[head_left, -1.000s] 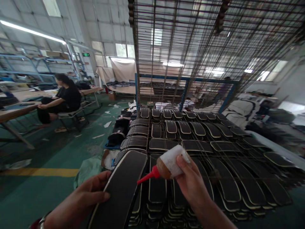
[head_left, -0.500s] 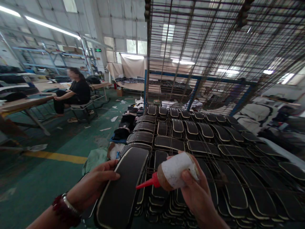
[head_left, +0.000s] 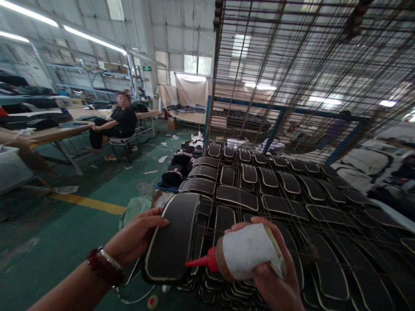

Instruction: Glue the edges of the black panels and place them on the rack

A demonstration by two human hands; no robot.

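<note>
My left hand (head_left: 142, 231) grips the left edge of a dark, rounded panel (head_left: 173, 237), thumb on its top face. A pale line runs along the panel's border. In my right hand (head_left: 275, 268) is a squeeze bottle (head_left: 246, 252) with a white wrap and brownish body, tipped on its side. Its red nozzle (head_left: 201, 261) points left, with the tip at the panel's lower right edge; whether it touches I cannot tell. Many similar dark panels (head_left: 238, 196) with pale borders lie in rows on the wire rack beyond and to the right.
Tilted wire racks (head_left: 292, 56) rise over the panels at upper right, on a blue frame (head_left: 274, 129). A seated person (head_left: 125, 121) is by a work table (head_left: 61, 131) at left. Dark bundles (head_left: 177, 172) lie on the green floor. A small round red-and-cream object (head_left: 152, 302) lies below.
The nozzle has travelled down along the panel's right edge toward its lower corner. The panel's near end has lifted into fuller view. The camera view has turned slightly left.
</note>
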